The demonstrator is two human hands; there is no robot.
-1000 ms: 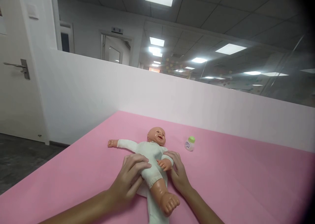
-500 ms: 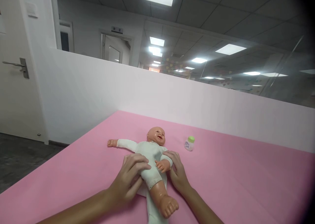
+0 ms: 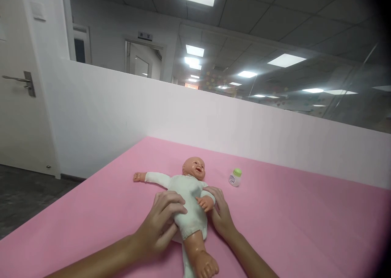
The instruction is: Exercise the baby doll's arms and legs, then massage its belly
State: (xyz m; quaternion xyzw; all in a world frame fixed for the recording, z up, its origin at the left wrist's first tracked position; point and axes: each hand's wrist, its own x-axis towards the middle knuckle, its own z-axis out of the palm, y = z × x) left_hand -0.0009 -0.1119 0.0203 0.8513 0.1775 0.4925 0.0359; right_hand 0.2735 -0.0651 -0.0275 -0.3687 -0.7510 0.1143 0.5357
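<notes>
Two-sided hold: left hand [image 3: 166, 221] and right hand [image 3: 222, 213] both on the doll [image 3: 191, 190], one per flank.
Left hand: half-curled, fingers draped over the doll's hip and belly side, thumb lower down by the thigh; loose clasp by the look of it, pressure can't be read.
Right hand: part-closed, fingertips over the sleeve of the doll's bent arm, palm along its outer side; thumb out of sight behind the arm.
Doll: on its back on the pink tabletop [image 3: 293, 217], head toward the white partition [image 3: 195, 111], one arm stretched out to picture left, the other bent over the belly.
Doll legs: one bare shin and foot angled toward the camera, toes near the bottom edge; other leg in pale cloth, mostly behind the first, end cut off by the frame.
Bottle [image 3: 235, 177]: green cap, upright, near the doll's head, clear of both hands; label print too small to read.
Forearms: both run out of frame at the bottom.
</notes>
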